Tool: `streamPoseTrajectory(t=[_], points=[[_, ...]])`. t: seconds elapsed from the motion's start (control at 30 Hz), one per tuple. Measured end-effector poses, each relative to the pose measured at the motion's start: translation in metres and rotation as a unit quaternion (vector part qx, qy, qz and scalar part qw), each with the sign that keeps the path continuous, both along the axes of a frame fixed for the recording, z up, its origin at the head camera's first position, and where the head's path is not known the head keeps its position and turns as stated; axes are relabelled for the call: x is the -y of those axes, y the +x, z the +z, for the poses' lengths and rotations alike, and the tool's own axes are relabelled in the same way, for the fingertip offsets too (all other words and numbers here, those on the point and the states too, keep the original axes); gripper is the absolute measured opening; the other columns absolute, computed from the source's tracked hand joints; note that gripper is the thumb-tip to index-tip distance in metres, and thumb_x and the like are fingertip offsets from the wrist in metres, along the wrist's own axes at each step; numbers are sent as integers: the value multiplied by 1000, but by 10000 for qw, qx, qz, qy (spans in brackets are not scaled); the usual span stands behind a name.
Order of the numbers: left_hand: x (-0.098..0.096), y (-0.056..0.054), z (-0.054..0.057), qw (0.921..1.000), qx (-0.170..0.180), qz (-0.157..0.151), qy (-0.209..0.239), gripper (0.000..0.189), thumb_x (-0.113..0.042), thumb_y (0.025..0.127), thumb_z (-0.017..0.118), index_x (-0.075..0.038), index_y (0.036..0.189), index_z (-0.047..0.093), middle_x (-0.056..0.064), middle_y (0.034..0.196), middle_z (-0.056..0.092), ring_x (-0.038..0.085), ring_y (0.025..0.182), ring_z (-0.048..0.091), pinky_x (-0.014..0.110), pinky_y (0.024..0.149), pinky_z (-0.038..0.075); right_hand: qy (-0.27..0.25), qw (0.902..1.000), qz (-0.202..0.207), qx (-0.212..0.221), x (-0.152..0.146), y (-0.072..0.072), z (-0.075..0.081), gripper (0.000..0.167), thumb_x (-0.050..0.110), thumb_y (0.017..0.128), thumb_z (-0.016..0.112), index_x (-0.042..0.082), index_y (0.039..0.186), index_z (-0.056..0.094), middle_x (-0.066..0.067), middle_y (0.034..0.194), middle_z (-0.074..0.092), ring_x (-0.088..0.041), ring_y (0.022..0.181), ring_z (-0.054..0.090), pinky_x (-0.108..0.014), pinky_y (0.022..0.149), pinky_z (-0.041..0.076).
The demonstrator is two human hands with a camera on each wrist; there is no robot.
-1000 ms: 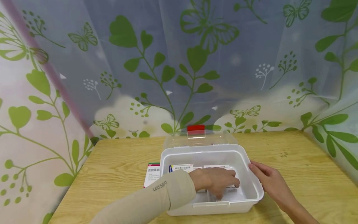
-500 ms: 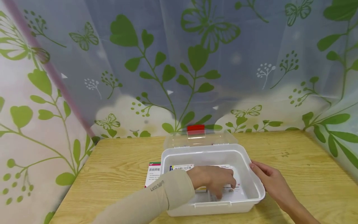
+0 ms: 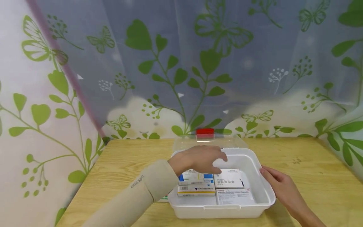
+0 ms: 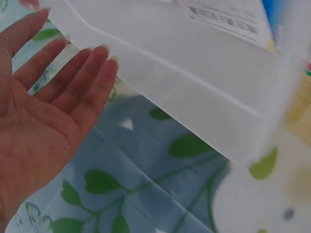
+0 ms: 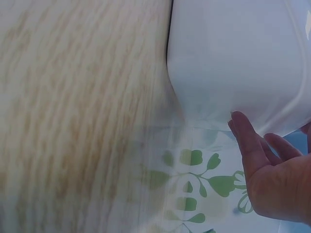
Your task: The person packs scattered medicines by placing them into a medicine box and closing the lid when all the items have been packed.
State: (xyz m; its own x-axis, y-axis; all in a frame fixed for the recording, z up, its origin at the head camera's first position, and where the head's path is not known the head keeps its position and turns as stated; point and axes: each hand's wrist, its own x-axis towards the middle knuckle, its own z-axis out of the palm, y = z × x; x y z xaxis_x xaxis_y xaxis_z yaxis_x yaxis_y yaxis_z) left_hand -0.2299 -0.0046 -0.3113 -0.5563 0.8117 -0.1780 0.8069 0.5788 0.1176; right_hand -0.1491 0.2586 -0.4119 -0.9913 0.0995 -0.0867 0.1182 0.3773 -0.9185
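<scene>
A white plastic storage box (image 3: pixel 222 212) stands open with several medicine boxes inside. On its right half lie a white medicine box (image 3: pixel 229 179) and, in front, an ibuprofen box (image 3: pixel 234 197). Blue, white and yellow medicine boxes (image 3: pixel 196 190) are stacked on the left half. My left hand (image 3: pixel 197 159) is raised over the box's back left, fingers spread and loosely bent, holding nothing; the left wrist view shows its bare palm (image 4: pixel 48 109) beside the wall. My right hand (image 3: pixel 283 190) grips the right rim, thumb at the edge, fingers (image 5: pixel 248 138) against the outer wall.
The clear lid (image 3: pixel 181 144) is folded back behind the box, its red latch (image 3: pixel 205 132) against the patterned curtain (image 3: pixel 158 104). Left of the box, mostly behind my sleeve, shows the green edge of another medicine box (image 3: pixel 164 198) on the wooden table (image 3: pixel 127 157).
My left hand has lifted out of the storage box, up and to the left, uncovering the medicine boxes. My right hand keeps its hold on the rim. The head view has shifted slightly.
</scene>
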Motion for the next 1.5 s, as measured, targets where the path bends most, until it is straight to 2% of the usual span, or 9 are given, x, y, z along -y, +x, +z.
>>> streamPoseTrajectory(t=[0.2, 0.43, 0.6, 0.77, 0.9, 1.03, 1.17, 1.4, 1.5], points=[[41, -13, 0, 9914, -559, 608, 1011, 37, -30, 94, 57, -20, 130, 59, -5, 131, 54, 13, 116, 52, 33, 91, 47, -22, 9997, -38, 228, 0, -1, -2, 73, 53, 94, 51, -1, 141, 43, -19, 133, 53, -1, 92, 59, -26, 74, 53], [95, -23, -15, 9560, -1017, 1967, 1923, 30, -24, 93, 56, -19, 121, 63, -3, 120, 60, 14, 99, 59, 32, 70, 51, 46, 9996, -47, 260, 0, -1, -2, 73, 54, 94, 50, -1, 141, 43, -19, 133, 52, -1, 91, 59, -26, 73, 53], [130, -22, -34, 9364, -988, 2720, 1984, 30, -21, 91, 58, -14, 119, 63, 3, 114, 60, 18, 93, 60, 34, 64, 50, 4, 9995, 26, 321, 0, -1, 2, 75, 55, 94, 50, -2, 142, 41, -20, 136, 49, -3, 95, 59, -26, 74, 53], [152, -16, -59, 9275, -615, 3262, 1719, 35, -21, 88, 62, -9, 121, 60, 9, 114, 60, 19, 81, 58, 36, 62, 51, 256, 9990, 27, 374, 1, -1, 6, 75, 56, 92, 50, 0, 142, 43, -19, 139, 45, -7, 103, 57, -25, 73, 53], [158, -10, -77, 9240, -285, 3473, 1574, 38, -21, 86, 64, -9, 122, 59, 11, 114, 59, 18, 74, 54, 37, 63, 51, 553, 9980, -66, 291, 2, 0, 8, 74, 57, 91, 51, 3, 140, 46, -18, 138, 47, -16, 110, 55, -23, 72, 52], [156, -3, -91, 9231, -4, 3581, 1403, 43, -23, 85, 65, -8, 124, 58, 13, 114, 58, 19, 76, 55, 39, 66, 52, 710, 9972, -170, 181, 3, 0, 8, 73, 58, 90, 53, 5, 139, 49, -17, 134, 51, -3, 99, 57, -22, 72, 52], [151, 4, -97, 9246, 161, 3622, 1167, 49, -30, 83, 69, -8, 125, 58, 13, 111, 58, 23, 81, 57, 42, 67, 54, 781, 9967, -185, 127, 3, 1, 9, 72, 58, 89, 54, 5, 138, 51, -17, 133, 53, 7, 91, 54, -22, 71, 52], [142, 12, -104, 9206, 167, 3814, 823, 62, -48, 77, 73, -11, 124, 57, 10, 104, 55, 23, 78, 54, 43, 64, 53, 972, 9948, 133, 286, 0, -3, 15, 75, 56, 90, 55, -1, 139, 47, -20, 132, 53, -25, 109, 58, -24, 71, 54], [138, 10, -106, 9161, 173, 3936, 748, 68, -51, 73, 74, -11, 125, 57, 10, 104, 56, 25, 78, 54, 44, 65, 52, 916, 9942, 357, 435, -3, -7, 19, 76, 53, 91, 57, -3, 140, 44, -23, 133, 52, -27, 106, 60, -30, 70, 56]])
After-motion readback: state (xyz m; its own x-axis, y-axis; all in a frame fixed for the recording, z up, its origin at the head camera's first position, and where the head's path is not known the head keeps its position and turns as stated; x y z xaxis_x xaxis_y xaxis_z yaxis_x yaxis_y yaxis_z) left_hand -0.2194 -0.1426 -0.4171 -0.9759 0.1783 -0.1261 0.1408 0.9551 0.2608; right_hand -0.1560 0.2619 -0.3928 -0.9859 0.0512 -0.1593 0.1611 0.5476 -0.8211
